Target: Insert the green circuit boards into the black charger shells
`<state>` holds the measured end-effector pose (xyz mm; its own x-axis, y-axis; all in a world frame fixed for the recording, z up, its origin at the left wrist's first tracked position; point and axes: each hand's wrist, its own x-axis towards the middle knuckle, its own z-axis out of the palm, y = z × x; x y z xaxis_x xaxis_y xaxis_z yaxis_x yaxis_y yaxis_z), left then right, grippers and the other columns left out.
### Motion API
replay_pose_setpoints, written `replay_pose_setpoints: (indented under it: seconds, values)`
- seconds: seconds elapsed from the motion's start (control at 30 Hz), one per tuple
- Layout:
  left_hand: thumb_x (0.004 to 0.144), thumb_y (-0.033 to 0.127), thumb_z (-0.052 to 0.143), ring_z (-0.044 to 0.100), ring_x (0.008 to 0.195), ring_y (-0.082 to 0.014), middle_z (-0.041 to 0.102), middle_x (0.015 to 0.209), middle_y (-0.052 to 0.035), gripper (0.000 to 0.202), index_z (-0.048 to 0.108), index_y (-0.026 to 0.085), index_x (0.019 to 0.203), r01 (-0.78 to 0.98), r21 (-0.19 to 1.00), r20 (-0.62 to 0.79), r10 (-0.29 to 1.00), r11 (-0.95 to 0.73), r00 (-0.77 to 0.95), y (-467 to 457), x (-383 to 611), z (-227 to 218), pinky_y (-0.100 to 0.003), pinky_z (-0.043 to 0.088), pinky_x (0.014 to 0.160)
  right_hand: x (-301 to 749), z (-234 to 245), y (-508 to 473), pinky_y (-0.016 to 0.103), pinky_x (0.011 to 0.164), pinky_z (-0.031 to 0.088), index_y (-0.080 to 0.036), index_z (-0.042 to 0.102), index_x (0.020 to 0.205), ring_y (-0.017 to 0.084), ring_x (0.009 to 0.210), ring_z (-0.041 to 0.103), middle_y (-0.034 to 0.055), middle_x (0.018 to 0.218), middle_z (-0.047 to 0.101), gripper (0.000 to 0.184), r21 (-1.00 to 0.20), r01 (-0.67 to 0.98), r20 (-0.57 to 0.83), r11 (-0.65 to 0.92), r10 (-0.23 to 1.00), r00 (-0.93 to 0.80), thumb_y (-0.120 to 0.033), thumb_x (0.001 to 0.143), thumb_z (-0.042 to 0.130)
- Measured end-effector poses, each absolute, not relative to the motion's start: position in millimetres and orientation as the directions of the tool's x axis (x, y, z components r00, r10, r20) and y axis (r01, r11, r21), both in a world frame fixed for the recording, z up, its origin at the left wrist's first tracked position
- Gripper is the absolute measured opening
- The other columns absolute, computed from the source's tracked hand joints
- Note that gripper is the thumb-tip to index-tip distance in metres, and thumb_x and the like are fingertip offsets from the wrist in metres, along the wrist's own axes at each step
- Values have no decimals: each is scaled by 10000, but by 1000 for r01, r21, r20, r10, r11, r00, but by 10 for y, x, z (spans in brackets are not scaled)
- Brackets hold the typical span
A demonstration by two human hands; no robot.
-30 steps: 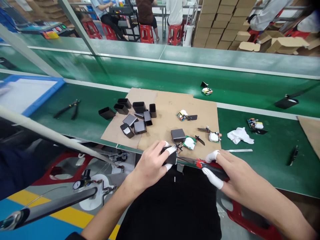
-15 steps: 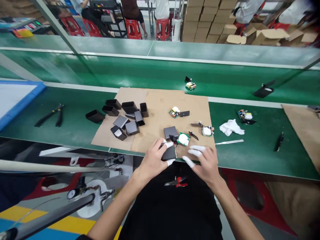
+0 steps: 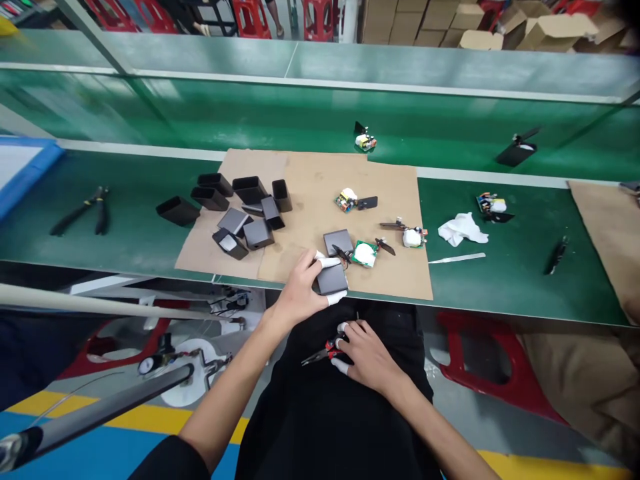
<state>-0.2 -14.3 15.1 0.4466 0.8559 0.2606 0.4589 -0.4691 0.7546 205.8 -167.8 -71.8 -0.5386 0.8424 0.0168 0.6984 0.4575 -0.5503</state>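
Observation:
My left hand (image 3: 303, 290), with white finger cots, grips a dark grey charger housing (image 3: 332, 279) at the near edge of the brown cardboard sheet (image 3: 320, 200). My right hand (image 3: 363, 353) rests low on my black-clothed lap, fingers closed around red-handled pliers (image 3: 320, 354). A second grey housing (image 3: 337, 241) and a green circuit board with a white part (image 3: 365, 254) lie just beyond the left hand.
Several empty black housings (image 3: 240, 207) are piled on the cardboard's left. Black pliers (image 3: 80, 212) lie on the green bench at the left. More circuit boards (image 3: 410, 235), a white rag (image 3: 463, 229), a metal strip (image 3: 456, 258) and a red stool (image 3: 480, 360) are to the right.
My right hand let go of the red-handled pliers, which dropped to my lap, then came down from the bench edge and took hold of them. The left hand kept its housing.

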Motion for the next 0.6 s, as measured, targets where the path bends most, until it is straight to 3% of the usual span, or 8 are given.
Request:
replay_pose_setpoints:
  seconds: [0.1,0.27,0.37,0.47,0.53,0.6]
  values:
    - [821,351,926,608,1050,-253,544,1101,-49,566,724,210,1330,459,753,267,856,-472,442,-162,-6,134,-378,550,920,2070,-722,-1668,607,1149,499,-221,773,1098,376,1334,629,170,1361,691,137,-578,664,-32,475,800,-600,-310,996,759]
    - [792,321,939,603,1058,-264,559,1107,-56,549,726,195,1282,452,753,282,854,-479,437,-171,-25,119,-388,544,939,2334,-611,-1672,642,1296,373,-275,744,1149,302,1446,604,130,1506,656,133,-665,599,-43,447,777,-628,-330,1099,634]
    - [773,311,958,609,1062,-263,569,1112,-53,580,721,206,1292,433,764,280,850,-479,446,-170,-42,134,-388,541,945,2603,-462,-1795,617,1283,422,-280,666,1315,307,1504,574,157,1572,624,229,-755,580,-77,306,837,-542,-359,1133,553]
    - [779,293,956,621,1057,-253,574,1109,-47,582,713,219,1302,393,792,283,850,-468,444,-165,-55,154,-379,544,936,2889,-315,-1990,509,1194,543,-287,552,1481,280,1399,672,152,1484,685,347,-880,475,-190,10,909,-372,-371,1160,451]
    - [785,288,953,631,1049,-244,583,1122,-49,571,707,220,1296,354,816,291,854,-457,432,-164,-59,168,-374,549,926,3059,-199,-2083,436,1105,597,-279,583,1427,253,1233,747,122,1324,749,316,-897,434,-216,-88,942,-256,-374,1163,437]
    - [782,303,963,637,1032,-239,591,1125,-51,572,704,220,1285,324,827,309,853,-459,419,-170,-60,192,-374,558,911,3200,-35,-2096,374,1001,621,-268,644,1274,232,1093,757,96,1198,760,221,-882,467,-169,-69,970,-175,-372,1145,498]
